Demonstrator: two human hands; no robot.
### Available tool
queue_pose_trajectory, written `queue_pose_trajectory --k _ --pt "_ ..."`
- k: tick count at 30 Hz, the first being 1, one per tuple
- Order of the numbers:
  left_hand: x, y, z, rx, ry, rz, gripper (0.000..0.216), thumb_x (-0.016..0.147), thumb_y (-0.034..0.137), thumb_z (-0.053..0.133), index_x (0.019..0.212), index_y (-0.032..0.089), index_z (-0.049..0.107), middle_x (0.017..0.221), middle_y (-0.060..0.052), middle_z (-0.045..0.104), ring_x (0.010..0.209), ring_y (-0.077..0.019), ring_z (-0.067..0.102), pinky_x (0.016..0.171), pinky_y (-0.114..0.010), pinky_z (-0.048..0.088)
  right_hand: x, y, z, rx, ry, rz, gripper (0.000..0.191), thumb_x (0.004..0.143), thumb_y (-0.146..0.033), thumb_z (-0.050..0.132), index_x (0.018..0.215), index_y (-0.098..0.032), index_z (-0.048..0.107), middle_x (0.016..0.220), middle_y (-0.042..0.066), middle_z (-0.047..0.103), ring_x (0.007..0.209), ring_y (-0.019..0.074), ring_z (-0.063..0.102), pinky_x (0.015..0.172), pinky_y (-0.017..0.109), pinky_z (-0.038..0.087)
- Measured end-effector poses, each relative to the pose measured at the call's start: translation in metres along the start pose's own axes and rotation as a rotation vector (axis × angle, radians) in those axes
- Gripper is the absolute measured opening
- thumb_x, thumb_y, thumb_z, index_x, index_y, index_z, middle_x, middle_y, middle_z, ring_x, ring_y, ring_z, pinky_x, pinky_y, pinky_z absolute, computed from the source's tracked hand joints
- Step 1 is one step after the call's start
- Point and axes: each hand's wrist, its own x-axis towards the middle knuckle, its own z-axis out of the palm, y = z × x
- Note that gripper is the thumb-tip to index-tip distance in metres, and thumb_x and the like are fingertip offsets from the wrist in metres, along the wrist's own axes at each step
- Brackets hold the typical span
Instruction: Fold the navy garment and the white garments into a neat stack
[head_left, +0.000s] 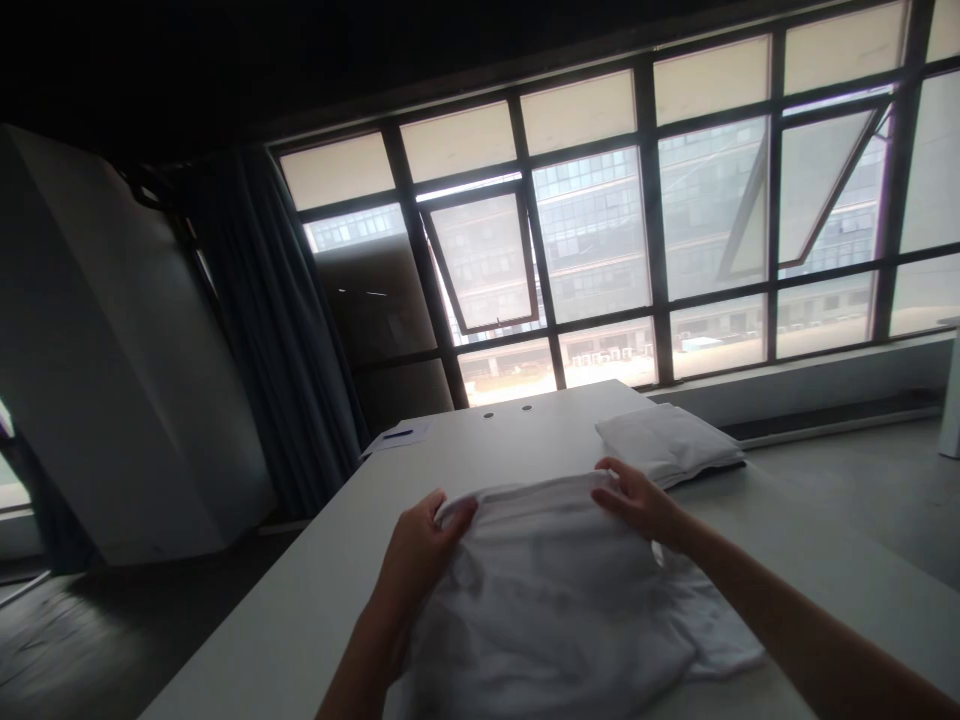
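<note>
A white cloth hangs between my two hands in front of me, its upper edge pulled fairly straight and its lower part creased. My left hand is closed on the upper left corner, thumb on the near side. At the upper right corner, my right hand pinches the same edge between thumb and fingers. Part of the white fabric lies on the white table under my right forearm. I cannot make out what kind of item the cloth is.
Folded white fabric lies at the table's right edge, with something dark beneath it. A sheet of paper with a dark pen sits at the far left corner. Beyond are a blue curtain and windows, some tilted open.
</note>
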Motion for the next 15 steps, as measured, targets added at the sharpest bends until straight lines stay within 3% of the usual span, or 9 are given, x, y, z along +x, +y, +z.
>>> queue_pose_trajectory --k 3,5,7,9,12,15 --pt "-0.005 0.002 -0.013 0.131 -0.102 -0.008 0.043 0.082 0.059 0.072 0.073 0.024 0.049 0.067 0.005 0.060 0.063 -0.0168 0.056 0.058 -0.026 0.027 -0.012 -0.016 -0.014 -0.269 -0.443 0.122 0.031 0.069 -0.044 0.085 0.086 -0.021 0.073 0.075 -0.001 0.068 0.067 0.0176 0.059 0.058 0.027 0.041" --pt "-0.008 0.003 -0.020 0.231 -0.129 -0.010 0.037 0.086 0.054 0.069 0.076 0.025 0.049 0.069 0.004 0.061 0.063 -0.0172 0.057 0.058 -0.027 0.025 -0.018 -0.026 -0.021 -0.421 -0.606 0.238 0.023 0.067 -0.039 0.084 0.078 -0.021 0.074 0.067 -0.002 0.066 0.060 0.0157 0.057 0.054 0.026 0.038" --pt "-0.008 0.001 -0.025 0.322 -0.084 -0.015 0.027 0.093 0.044 0.061 0.078 0.025 0.049 0.072 0.003 0.062 0.065 -0.0178 0.057 0.059 -0.028 0.025 -0.021 -0.036 -0.025 -0.390 -0.624 0.236 0.024 0.069 -0.041 0.083 0.073 -0.019 0.072 0.070 -0.002 0.066 0.063 0.0149 0.057 0.056 0.025 0.040" --pt "-0.005 -0.006 -0.030 0.404 0.018 -0.029 0.017 0.095 0.032 0.055 0.081 0.025 0.048 0.079 0.001 0.063 0.069 -0.0186 0.057 0.061 -0.029 0.027 -0.024 -0.046 -0.032 -0.187 -0.565 0.121 0.033 0.072 -0.049 0.082 0.074 -0.018 0.071 0.089 0.002 0.070 0.076 0.0180 0.062 0.065 0.026 0.048" --pt "0.002 -0.027 -0.040 0.463 0.176 -0.063 0.011 0.093 0.019 0.047 0.083 0.025 0.046 0.091 -0.003 0.063 0.080 -0.0198 0.058 0.064 -0.029 0.031 -0.032 -0.059 -0.053 0.109 -0.436 0.015 0.046 0.076 -0.059 0.078 0.097 -0.018 0.074 0.112 0.009 0.070 0.098 0.0267 0.066 0.079 0.032 0.055" --pt "0.005 -0.056 -0.051 0.419 0.223 -0.134 0.011 0.091 0.017 0.045 0.084 0.025 0.045 0.092 -0.003 0.063 0.079 -0.0197 0.057 0.062 -0.028 0.030 -0.043 -0.062 -0.080 0.114 -0.483 0.063 0.065 0.069 -0.055 0.085 0.122 -0.020 0.071 0.115 0.010 0.071 0.104 0.0314 0.067 0.084 0.037 0.057"
